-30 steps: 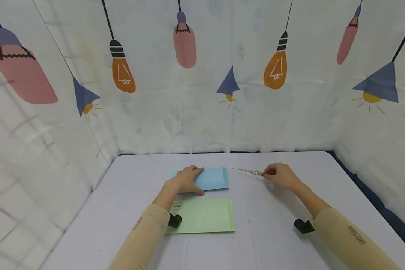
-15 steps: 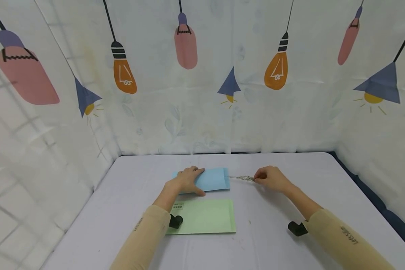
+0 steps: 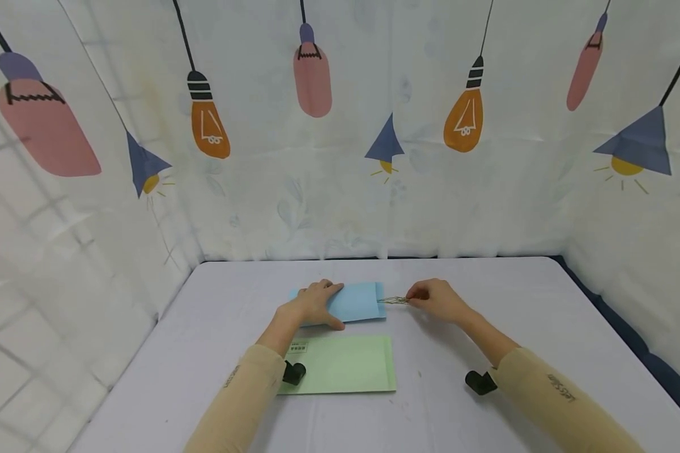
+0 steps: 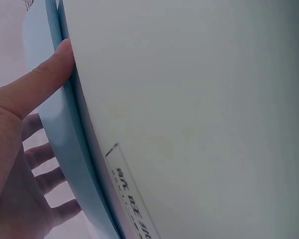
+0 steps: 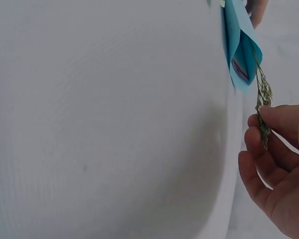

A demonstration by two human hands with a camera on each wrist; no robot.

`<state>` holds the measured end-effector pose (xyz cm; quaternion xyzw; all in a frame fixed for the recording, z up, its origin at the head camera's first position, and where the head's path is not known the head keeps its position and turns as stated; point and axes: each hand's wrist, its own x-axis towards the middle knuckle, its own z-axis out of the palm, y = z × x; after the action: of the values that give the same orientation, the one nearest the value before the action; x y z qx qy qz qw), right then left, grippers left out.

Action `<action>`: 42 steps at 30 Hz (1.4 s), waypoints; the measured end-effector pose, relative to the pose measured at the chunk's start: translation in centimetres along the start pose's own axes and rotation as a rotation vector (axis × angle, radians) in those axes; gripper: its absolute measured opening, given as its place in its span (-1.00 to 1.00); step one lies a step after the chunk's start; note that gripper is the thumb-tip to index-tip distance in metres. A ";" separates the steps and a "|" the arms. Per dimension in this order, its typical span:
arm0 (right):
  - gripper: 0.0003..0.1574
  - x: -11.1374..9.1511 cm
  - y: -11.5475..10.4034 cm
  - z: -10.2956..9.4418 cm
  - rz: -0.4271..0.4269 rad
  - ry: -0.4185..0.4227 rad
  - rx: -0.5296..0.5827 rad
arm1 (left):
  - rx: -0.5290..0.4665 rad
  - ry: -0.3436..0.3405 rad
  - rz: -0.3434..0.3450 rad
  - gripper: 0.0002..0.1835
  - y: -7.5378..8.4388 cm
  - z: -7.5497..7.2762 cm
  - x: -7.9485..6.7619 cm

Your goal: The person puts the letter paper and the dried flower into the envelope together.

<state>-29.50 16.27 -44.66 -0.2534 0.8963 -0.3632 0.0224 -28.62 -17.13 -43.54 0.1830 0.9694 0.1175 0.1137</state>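
Observation:
A blue envelope [image 3: 358, 303] lies on the table, its open end toward the right. My left hand [image 3: 313, 303] holds it near its left end, thumb [image 4: 50, 72] at the near edge and fingers at the far side. In the right wrist view the mouth of the envelope [image 5: 234, 37] gapes. My right hand [image 3: 439, 299] pinches a dried grass sprig [image 5: 264, 94] by its seed-head end, between thumb and fingers. The thin stem end of the sprig [image 3: 395, 301] reaches into the envelope's mouth; how deep is hidden.
A larger green envelope [image 3: 342, 365] with a small printed box lies flat in front of the blue one, partly under the left forearm. White cloth covers the table [image 3: 459, 390]. A curtain printed with lamps [image 3: 340, 189] hangs behind and at the sides.
My right hand has moved left with the grass sprig, whose stem tip has gone from outside the blue envelope into its mouth. The left hand has stayed in place on the envelope.

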 end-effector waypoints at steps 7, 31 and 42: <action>-0.94 0.7 -0.8 1.3 0.026 0.012 0.018 | 0.008 0.002 -0.001 0.11 -0.2 0.2 0.0; -0.83 2.3 -1.5 3.4 0.062 -0.026 0.266 | 0.001 0.023 0.014 0.11 -0.6 0.1 -0.2; -0.83 2.4 -1.7 3.8 0.106 -0.036 0.369 | -0.010 0.018 0.016 0.10 -0.4 0.5 0.3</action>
<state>-30.00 11.65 -45.98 -0.2037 0.8262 -0.5150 0.1037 -28.87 -17.26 -44.12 0.1889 0.9683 0.1249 0.1050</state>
